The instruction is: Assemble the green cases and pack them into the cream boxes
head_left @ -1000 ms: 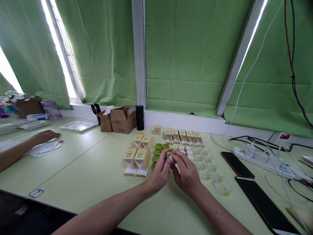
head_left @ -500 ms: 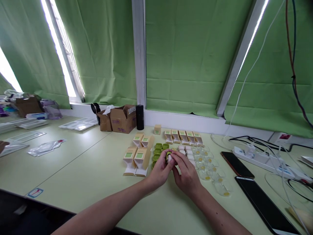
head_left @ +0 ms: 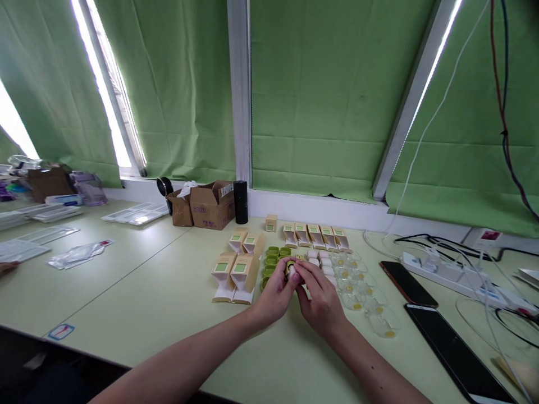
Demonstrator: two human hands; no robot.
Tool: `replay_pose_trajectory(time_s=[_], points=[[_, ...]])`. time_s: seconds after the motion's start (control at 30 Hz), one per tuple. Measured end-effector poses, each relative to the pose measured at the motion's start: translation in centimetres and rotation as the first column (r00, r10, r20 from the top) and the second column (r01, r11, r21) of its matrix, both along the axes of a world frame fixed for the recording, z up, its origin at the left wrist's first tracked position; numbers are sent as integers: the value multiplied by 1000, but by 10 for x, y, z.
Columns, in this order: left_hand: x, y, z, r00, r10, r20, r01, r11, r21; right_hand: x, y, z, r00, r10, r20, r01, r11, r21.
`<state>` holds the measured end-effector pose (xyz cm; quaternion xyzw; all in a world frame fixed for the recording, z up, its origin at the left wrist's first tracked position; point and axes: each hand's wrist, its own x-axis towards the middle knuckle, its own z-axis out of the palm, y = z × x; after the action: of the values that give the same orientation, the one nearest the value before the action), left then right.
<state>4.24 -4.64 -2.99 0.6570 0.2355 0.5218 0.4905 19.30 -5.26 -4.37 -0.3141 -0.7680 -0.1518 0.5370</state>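
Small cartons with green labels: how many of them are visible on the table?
10: five cartons in the back row; four cartons grouped left of the left hand; one carton standing alone, just left of that row. Others may be hidden behind these.

Your left hand [head_left: 273,292] and right hand [head_left: 323,294] together hold a small green-and-white piece [head_left: 290,269] over the table [head_left: 147,297]. Green containers [head_left: 272,260] sit just beyond your left hand, open cartons [head_left: 241,268] stand to their left, and clear plastic shells [head_left: 352,303] lie beyond your right hand.
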Motion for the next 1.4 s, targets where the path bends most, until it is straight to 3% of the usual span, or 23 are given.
replay_pose_trajectory(time_s=[0.27, 0.43, 0.73, 1.0, 1.1, 1.17, 1.3, 1.4], points=[[1, -3, 2, 999, 32, -14, -32, 999, -1, -1, 0, 0, 1000, 7, -9, -7, 1000, 8], [0, -2, 3, 999, 43, 12, -43, 999, -30, 1, -3, 3, 1000, 29, 10, -29, 998, -59], [-4, 4, 0, 999, 44, 6, -43, 991, -123, 2, -2, 3, 997, 40, -69, -49, 990, -130], [-11, 0, 9, 999, 31, -31, -35, 992, -122, 4, -5, 9, 975, 11, -220, -68, 966, -250], [-15, 2, 9, 992, 118, -45, -118, 993, -4, 5, -5, 11, 949, 23, -314, -124, 944, -307], [-19, 3, 8, 967, 230, -107, -211, 963, 166, 6, -4, 12, 922, 48, -384, -189, 922, -338], [-25, 5, 6, 866, 447, -224, -250, 775, 580, 6, -2, 12, 845, 78, -529, -327, 858, -396], [-25, 6, 5, 827, 516, -223, -223, 665, 713, 5, -1, 12, 769, 82, -634, -430, 800, -418]])
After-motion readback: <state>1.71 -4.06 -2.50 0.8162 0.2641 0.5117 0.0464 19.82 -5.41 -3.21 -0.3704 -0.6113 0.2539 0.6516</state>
